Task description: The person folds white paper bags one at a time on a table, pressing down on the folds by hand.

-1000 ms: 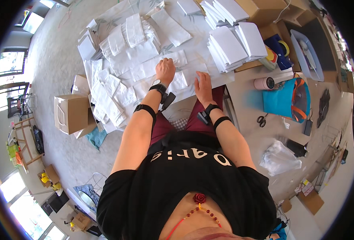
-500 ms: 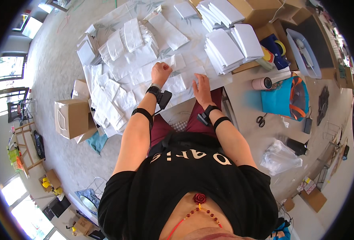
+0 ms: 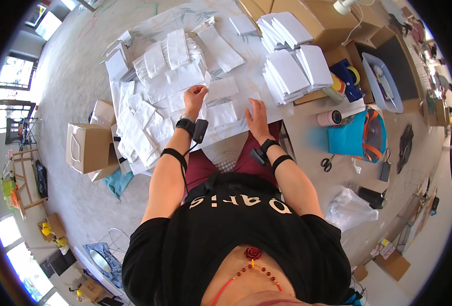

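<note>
My left hand (image 3: 194, 100) is closed in a pinch over the table, with a thin white strip (image 3: 207, 79) rising from its fingertips. Close to the table's front edge, my right hand (image 3: 258, 120) has its fingers stretched out and holds nothing. Between the hands lies a flat white plastic bag (image 3: 221, 114), with a white sheet-like piece (image 3: 222, 89) just beyond it. More white bags (image 3: 143, 122) are spread in a loose heap to the left. Behind my left hand sits a layered pile of white packets (image 3: 167, 53).
Stacks of white folded sheets (image 3: 287, 71) stand at the table's right. Beyond them are cardboard boxes (image 3: 307, 20) and a blue plastic tray (image 3: 381, 84). A turquoise bag (image 3: 348, 135) and black scissors (image 3: 327, 163) are on the right. Brown cartons (image 3: 85, 148) flank the table's left.
My left hand has moved left and slightly nearer me, and the white strip now shows upright at its fingertips. My right hand stays nearly in place, fingers still stretched out.
</note>
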The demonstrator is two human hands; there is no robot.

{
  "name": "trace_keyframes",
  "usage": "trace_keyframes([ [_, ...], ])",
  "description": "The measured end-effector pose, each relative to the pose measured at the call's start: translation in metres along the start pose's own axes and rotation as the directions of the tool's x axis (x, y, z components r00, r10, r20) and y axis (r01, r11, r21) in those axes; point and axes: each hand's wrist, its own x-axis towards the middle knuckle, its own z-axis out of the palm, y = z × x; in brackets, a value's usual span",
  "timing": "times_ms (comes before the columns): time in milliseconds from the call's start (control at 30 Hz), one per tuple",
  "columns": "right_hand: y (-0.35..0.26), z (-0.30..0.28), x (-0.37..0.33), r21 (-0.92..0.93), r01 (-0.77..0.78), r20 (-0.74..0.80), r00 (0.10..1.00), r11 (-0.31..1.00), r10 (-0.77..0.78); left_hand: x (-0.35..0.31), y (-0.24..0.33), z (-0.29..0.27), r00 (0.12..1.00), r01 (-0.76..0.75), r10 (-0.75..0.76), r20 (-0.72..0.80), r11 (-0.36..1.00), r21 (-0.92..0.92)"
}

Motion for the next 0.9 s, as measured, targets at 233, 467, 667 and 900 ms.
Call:
trace_keyframes([
  [233,-0.089,0.033,0.057,0.083,0.168,0.053,0.984,0.982,-0.173,-0.034,0.01,-0.033,1.0,-0.001,0.002,0.001,0.979,-0.206],
  [467,-0.126,0.06,0.068,0.145,0.128,0.154,0.977,0.981,-0.15,-0.058,0.017,-0.049,0.995,-0.094,0.086,-0.045,0.978,-0.188],
  [667,-0.153,0.059,0.065,0.221,0.117,0.172,0.973,0.968,-0.157,-0.069,0.023,-0.062,0.975,-0.179,0.153,-0.161,0.971,-0.16],
  [900,-0.17,0.065,0.065,0.15,0.178,0.146,0.969,0.973,-0.2,-0.087,0.04,-0.077,0.908,-0.355,0.352,-0.228,0.934,0.029],
])
